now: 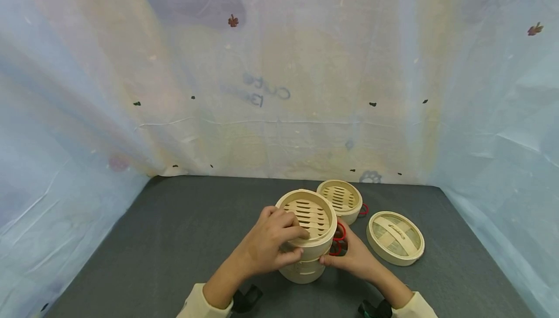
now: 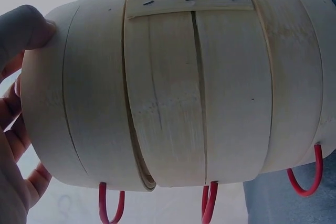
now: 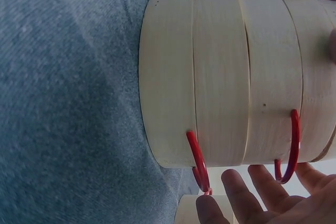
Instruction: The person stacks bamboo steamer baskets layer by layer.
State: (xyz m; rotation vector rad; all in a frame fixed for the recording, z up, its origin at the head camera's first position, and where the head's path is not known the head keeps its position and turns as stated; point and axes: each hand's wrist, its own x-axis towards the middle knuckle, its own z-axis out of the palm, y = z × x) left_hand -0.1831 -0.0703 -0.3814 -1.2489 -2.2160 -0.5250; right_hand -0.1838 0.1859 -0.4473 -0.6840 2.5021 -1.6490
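Both hands' fingers (image 1: 297, 233) clasp steamers (image 1: 315, 251); left wrist view alone shows their three loops (image 2: 211, 203).

In the head view, the near edge of the table (image 1: 196, 221) and both sleeves (image 1: 203, 302) were cut off. The steamer stack (image 1: 312, 251) was partly covered by the left hand (image 1: 276, 239); the right hand (image 1: 351, 256) was partly hidden behind it. Toward the far edge, the rear basket (image 1: 340, 199) was partly obscured by the stack. The stack's base was cropped in the left wrist view, its top in the right.
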